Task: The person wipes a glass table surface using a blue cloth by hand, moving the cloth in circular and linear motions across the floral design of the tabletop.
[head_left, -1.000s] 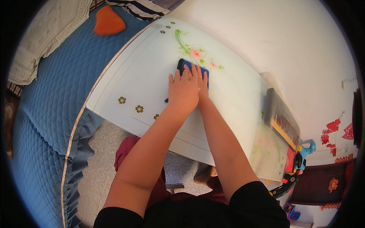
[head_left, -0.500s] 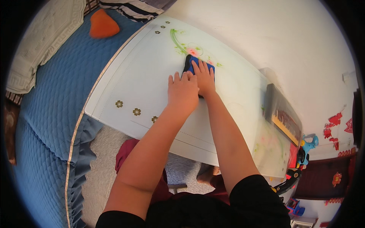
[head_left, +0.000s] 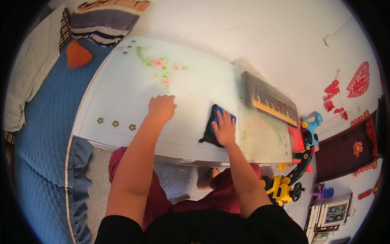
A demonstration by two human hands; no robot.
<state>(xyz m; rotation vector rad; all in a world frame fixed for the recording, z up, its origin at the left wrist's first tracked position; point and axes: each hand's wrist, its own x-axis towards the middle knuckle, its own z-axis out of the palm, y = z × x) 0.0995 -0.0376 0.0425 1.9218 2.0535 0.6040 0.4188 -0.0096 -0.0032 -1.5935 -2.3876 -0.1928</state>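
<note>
My right hand lies with fingers spread on a flat black-and-blue fabric piece, perhaps a pouch or folded cloth. Its blue upper side shows around my fingers, and black edges stick out to the left and below. It rests on a white tabletop with printed pink flowers and green vines. Farther left, my left hand is over the table, apart from the fabric piece. Its fingers are curled in, and nothing shows in them.
A keyboard instrument under a cloudy cover lies at the table's right, by the wall. A bed with a blue quilted cover and orange cushion adjoins the left edge. A yellow ride-on toy stands at the right.
The black-and-blue fabric piece has moved right and nearer to me under my right hand. My left hand has come off it and now is to its left. My view has shifted right.
</note>
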